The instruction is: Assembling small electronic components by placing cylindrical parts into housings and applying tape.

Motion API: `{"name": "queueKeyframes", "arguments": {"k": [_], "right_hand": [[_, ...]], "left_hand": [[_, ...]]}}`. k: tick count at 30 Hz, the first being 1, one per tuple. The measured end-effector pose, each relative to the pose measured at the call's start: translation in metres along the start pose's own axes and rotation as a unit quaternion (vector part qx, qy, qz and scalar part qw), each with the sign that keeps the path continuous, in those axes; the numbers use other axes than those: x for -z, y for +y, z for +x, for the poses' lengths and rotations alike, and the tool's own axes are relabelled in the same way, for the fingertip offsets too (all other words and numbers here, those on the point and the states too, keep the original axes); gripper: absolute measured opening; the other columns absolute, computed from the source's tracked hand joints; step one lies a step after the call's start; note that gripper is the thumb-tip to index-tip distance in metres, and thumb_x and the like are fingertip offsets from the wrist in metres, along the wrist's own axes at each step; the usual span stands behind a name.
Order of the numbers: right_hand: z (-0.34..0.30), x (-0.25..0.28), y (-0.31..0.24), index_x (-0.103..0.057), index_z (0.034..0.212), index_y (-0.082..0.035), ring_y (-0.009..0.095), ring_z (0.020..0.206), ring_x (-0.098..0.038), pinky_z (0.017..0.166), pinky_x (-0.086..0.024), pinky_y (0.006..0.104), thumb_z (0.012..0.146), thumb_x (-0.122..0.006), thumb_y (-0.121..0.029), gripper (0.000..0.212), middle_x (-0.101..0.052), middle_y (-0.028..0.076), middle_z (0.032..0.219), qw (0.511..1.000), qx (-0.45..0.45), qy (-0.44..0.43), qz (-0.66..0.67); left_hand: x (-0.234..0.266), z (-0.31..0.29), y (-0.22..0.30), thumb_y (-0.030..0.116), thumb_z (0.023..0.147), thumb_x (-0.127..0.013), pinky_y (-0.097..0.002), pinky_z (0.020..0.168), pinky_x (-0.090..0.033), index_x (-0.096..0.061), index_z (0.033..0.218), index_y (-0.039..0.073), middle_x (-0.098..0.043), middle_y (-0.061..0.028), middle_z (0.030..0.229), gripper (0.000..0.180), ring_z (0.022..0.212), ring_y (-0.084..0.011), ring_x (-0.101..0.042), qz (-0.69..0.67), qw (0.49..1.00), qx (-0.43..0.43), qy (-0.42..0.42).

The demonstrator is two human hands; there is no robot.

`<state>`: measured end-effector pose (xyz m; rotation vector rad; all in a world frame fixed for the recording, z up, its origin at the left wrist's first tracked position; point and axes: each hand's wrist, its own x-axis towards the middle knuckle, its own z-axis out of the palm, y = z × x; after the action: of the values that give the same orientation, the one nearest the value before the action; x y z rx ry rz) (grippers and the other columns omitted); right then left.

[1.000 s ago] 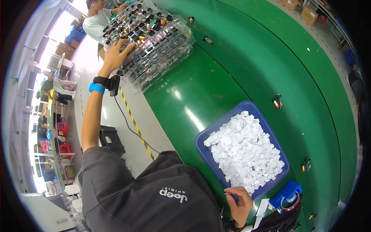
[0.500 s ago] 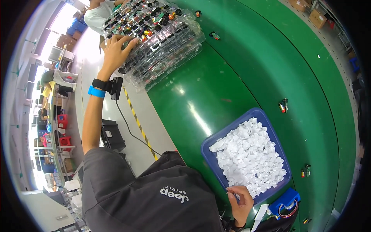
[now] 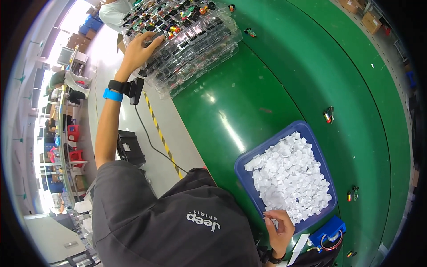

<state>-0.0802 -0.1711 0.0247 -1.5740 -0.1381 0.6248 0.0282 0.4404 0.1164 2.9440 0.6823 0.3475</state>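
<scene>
At the upper left, my left hand (image 3: pixel 138 52) reaches over the near corner of a stack of clear plastic trays (image 3: pixel 195 58). Its thumb and fingers close round a small black part (image 3: pixel 153 39). The top tray's pockets hold many small parts in black, red, gold and green. Low in the view, my right hand (image 3: pixel 280 229) is over the near rim of a blue bin (image 3: pixel 247 189). Thumb and fingertips are pinched together; whatever is between them is too small to make out. White folded paper pieces (image 3: pixel 289 175) fill the bin.
Small wired assemblies lie along the green table (image 3: pixel 249 107): one (image 3: pixel 328 115) right of the bin, another (image 3: pixel 352 194) lower down, another (image 3: pixel 250 32) beside the trays. A blue device (image 3: pixel 327 231) stands below the bin. A person's white sleeve (image 3: pixel 114 15) shows behind the trays.
My left hand has moved slightly up and right on the tray, and its spread fingers have closed round a small black part. The right hand keeps its pinch beside the bin.
</scene>
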Motion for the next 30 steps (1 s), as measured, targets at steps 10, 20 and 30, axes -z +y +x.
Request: {"name": "queueKeyframes", "arguments": {"k": [10,20,30], "right_hand": [[-0.001,0.001,0.001,-0.066,0.105,0.005,0.018,0.093,-0.065,0.084,-0.053,0.0285,0.084,-0.062,0.016,0.024,-0.066,0.012,0.102,1.000,0.003,-0.011,0.001],[-0.005,0.003,0.005,-0.065,0.105,0.005,0.019,0.093,-0.065,0.083,-0.053,0.0292,0.085,-0.064,0.014,0.022,-0.066,0.013,0.102,1.000,0.014,0.002,-0.008],[-0.011,0.001,-0.003,-0.066,0.107,0.004,0.020,0.092,-0.065,0.083,-0.052,0.0298,0.085,-0.065,0.012,0.023,-0.068,0.014,0.103,1.000,0.002,0.012,-0.019]], "left_hand": [[0.002,-0.006,0.005,0.048,0.098,-0.061,-0.0364,0.077,-0.052,-0.068,0.118,0.003,-0.067,-0.0144,0.098,0.050,0.089,-0.0280,-0.069,0.071,0.994,-0.062,0.060],[0.015,-0.023,0.040,0.039,0.091,-0.073,-0.0348,0.062,-0.053,-0.074,0.108,0.007,-0.067,-0.0090,0.098,0.036,0.075,-0.0266,-0.068,0.050,0.957,-0.124,0.256],[-0.112,-0.123,0.203,0.042,0.085,-0.077,-0.0362,0.056,-0.054,-0.071,0.110,0.018,-0.057,-0.0070,0.104,0.035,0.069,-0.0231,-0.064,-0.097,0.957,-0.267,0.049]]}}
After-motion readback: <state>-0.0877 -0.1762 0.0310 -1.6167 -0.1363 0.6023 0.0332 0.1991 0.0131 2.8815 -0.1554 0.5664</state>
